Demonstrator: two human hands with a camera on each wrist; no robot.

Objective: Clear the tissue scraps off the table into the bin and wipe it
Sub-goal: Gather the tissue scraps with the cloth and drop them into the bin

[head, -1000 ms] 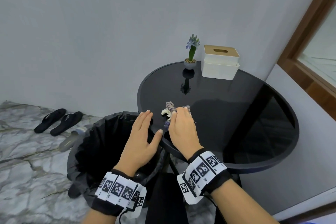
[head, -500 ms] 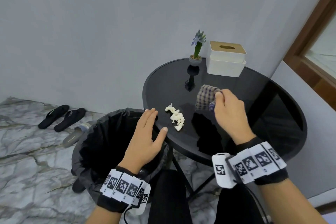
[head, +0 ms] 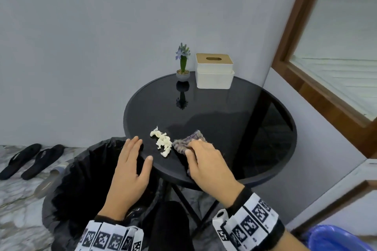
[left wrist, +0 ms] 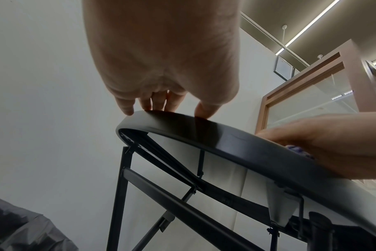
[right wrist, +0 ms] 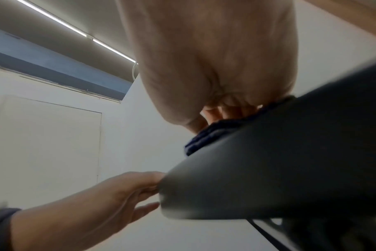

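White tissue scraps (head: pixel 162 142) lie in a small heap on the round black table (head: pixel 224 108), near its front left rim. Just right of them sits a bunched checked cloth (head: pixel 184 141). My right hand (head: pixel 192 147) lies on the cloth, fingers curled over it and pressing it to the tabletop. The right wrist view shows those fingers (right wrist: pixel 217 113) bent onto the dark cloth (right wrist: pixel 208 137). My left hand (head: pixel 140 149) is flat, its fingertips (left wrist: pixel 127 110) touching the table rim (left wrist: pixel 225 137) above the black-lined bin (head: pixel 71 179).
A small potted flower (head: pixel 183 63) and a white tissue box (head: pixel 214 71) stand at the table's back edge by the wall. Slippers (head: pixel 30 159) lie on the marble floor to the left. A wood-framed window (head: pixel 306 67) is at the right, a blue basin (head: pixel 334 238) below it.
My right hand brought the cloth from above the table's middle down onto the tabletop beside the scraps. The left hand stays at the rim over the bin.
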